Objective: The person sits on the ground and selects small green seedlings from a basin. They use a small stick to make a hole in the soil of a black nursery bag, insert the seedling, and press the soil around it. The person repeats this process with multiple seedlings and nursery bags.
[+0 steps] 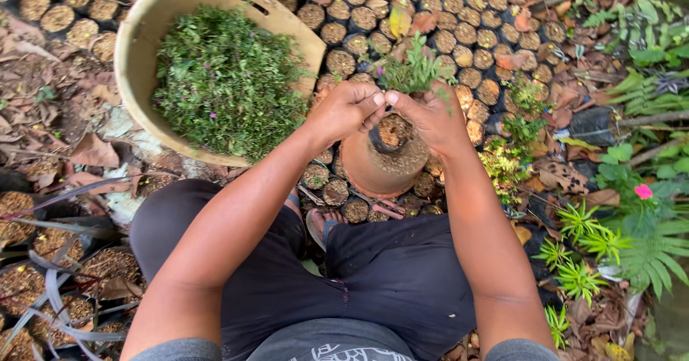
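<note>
My right hand [430, 117] grips a small bunch of green leafy cuttings [415, 70], their tips sticking up past my fingers. My left hand [348, 110] meets it, thumb and forefinger pinching at the stems of the same bunch. Both hands hover over a small black nursery bag of soil [393, 133] that sits on an overturned terracotta pot [380, 167] between my knees. To the left stands a tan plastic basin [143, 24] heaped with more green cuttings [226, 81] bearing tiny purple flowers.
Rows of several soil-filled black nursery bags [445, 24] cover the ground ahead, a few with planted cuttings [520, 95]. More bags [43, 275] lie at lower left. Dry leaves, ferns [646, 253] and a pink flower [644, 191] edge the right side.
</note>
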